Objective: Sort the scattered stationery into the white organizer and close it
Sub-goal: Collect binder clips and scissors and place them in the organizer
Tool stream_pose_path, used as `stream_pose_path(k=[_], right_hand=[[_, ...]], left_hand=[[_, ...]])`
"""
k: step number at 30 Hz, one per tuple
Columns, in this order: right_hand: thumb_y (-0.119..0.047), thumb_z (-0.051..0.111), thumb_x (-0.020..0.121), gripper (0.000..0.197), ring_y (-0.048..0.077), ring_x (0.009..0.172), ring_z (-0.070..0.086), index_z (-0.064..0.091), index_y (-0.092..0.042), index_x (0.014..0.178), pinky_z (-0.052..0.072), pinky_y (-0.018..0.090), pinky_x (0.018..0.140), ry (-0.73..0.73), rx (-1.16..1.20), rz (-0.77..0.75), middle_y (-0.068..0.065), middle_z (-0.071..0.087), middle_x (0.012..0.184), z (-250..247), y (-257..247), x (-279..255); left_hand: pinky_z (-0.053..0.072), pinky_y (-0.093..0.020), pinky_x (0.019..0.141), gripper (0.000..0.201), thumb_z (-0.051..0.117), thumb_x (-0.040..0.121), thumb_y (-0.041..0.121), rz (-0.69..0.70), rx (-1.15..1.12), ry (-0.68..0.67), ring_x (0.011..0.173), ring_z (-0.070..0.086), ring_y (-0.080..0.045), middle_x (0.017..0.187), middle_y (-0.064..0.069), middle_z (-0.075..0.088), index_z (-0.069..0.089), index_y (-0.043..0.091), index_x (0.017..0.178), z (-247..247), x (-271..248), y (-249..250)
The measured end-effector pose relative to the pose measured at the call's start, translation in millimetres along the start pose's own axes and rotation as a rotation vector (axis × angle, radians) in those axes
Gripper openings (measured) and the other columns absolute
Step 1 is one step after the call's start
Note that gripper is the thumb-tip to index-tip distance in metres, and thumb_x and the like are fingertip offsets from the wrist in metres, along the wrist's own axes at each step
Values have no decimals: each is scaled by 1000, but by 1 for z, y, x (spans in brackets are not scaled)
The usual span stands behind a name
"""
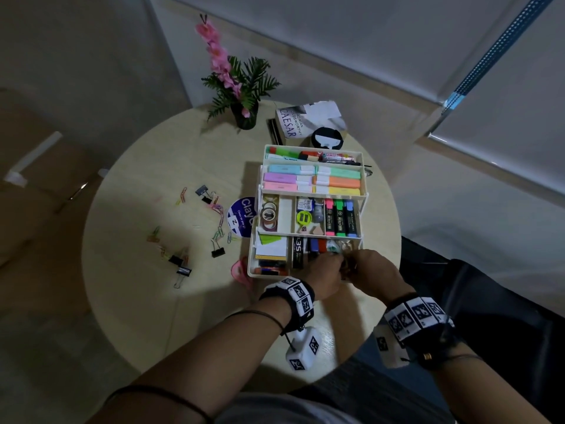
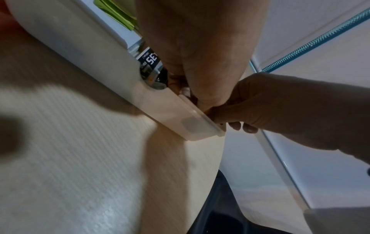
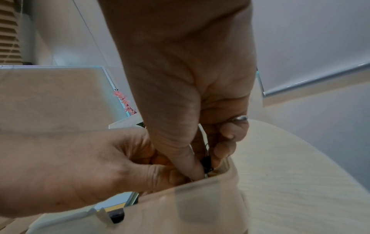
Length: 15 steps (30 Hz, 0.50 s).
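Note:
The white organizer stands open in stepped tiers on the round table, filled with highlighters, markers, tape rolls and notes. Both hands reach into its near right compartment. My right hand pinches a small black binder clip between thumb and fingers just inside the corner of the organizer's wall. My left hand curls its fingers into the same compartment; what they hold is hidden. Coloured paper clips and black binder clips lie scattered on the table left of the organizer.
A vase of pink flowers, a book and a black round object stand behind the organizer. A blue round disc and a pink item lie against its left side. The table edge runs close on the right.

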State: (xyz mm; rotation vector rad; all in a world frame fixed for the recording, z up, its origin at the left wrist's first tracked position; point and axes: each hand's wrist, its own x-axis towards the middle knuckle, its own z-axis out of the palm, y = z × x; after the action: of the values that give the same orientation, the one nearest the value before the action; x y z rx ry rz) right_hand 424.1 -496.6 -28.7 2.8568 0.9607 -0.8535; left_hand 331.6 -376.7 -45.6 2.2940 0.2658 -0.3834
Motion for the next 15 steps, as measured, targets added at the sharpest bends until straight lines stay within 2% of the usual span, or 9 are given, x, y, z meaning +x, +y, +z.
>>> stream_pose_path(k=[2,6,8,10,13,15], right_hand=[[-32,70,90,24,30,96,72,73,-21,112,59,39,76,1,-1,0,7,75,104,0,-4,-2],[-38,66,94,31,28,96,72,68,-21,120,56,35,73,-10,-81,12,7,74,108,2,-13,-3],[-38,63,95,33,29,98,72,65,-19,122,52,33,71,-37,-120,43,8,73,111,2,-20,-2],[-36,61,95,34,28,102,72,64,-17,123,53,34,75,-51,-178,76,8,73,116,-4,-33,-4],[-33,59,98,35,29,112,69,63,-15,127,55,36,86,-61,-245,56,9,70,123,-16,-67,-7],[-38,59,100,37,30,116,67,61,-16,130,53,37,87,-126,-201,-44,11,69,125,-25,-102,-9]], left_hand=[[54,-40,92,22,56,99,6,40,-12,1,109,65,-30,121,-11,68,67,9,118,-4,-4,-3],[54,-40,95,22,61,98,11,137,-75,52,109,65,-24,121,-6,69,69,13,119,-17,-15,-18],[52,-34,92,24,62,99,12,169,-103,98,107,64,-22,123,-5,68,69,14,123,-27,-24,-31],[51,-29,85,23,62,99,12,216,-155,150,101,64,-19,119,-3,67,70,16,121,-39,-34,-48],[56,-29,82,21,59,98,6,237,-285,306,95,64,-13,107,1,67,73,18,107,-63,-58,-81],[56,-26,79,23,58,97,1,185,-363,438,93,65,-10,103,3,67,72,18,102,-82,-78,-110]])
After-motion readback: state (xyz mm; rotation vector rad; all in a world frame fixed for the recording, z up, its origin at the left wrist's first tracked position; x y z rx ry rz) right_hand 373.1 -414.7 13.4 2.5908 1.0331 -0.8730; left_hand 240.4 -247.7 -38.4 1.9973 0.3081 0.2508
